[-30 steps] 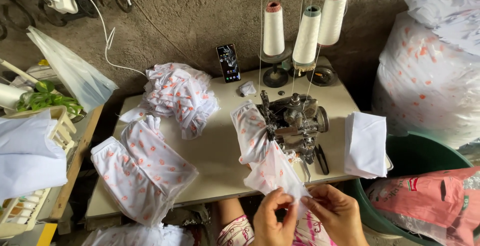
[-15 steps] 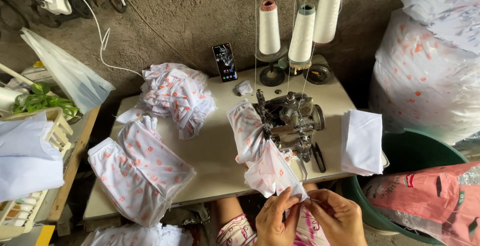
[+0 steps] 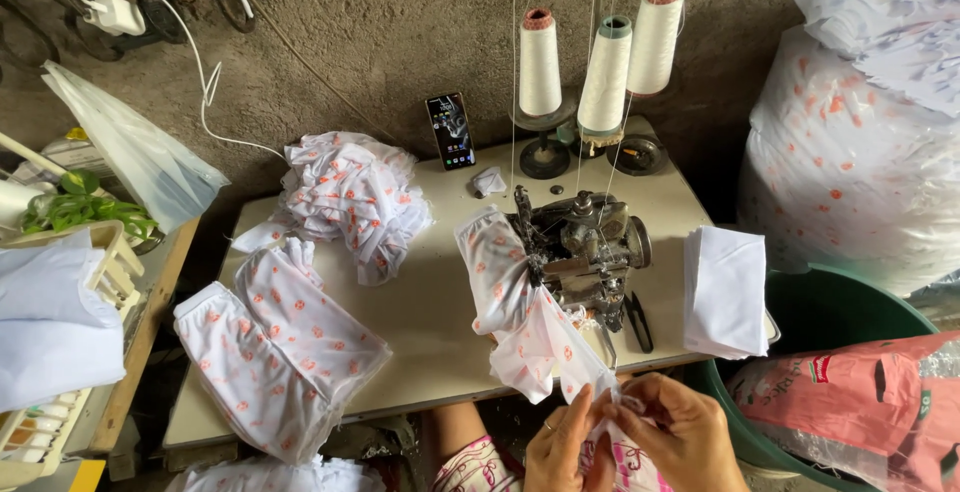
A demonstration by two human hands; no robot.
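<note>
both hands are down at the front edge of the bench (image 3: 420,322) — left hand (image 3: 558,450) and right hand (image 3: 680,442) pinched shut on the tail end of a white dotted fabric piece (image 3: 520,322) that trails out of the sewing machine (image 3: 585,252). looks like mid-batch to me: a flat stack (image 3: 280,342) and a bunched heap (image 3: 350,197) of the same cloth already sit to the left — white folded pieces (image 3: 725,287) wait on the right.

A ring on the left hand (image 3: 562,450); floral-patterned clothing covers the lap.
</note>
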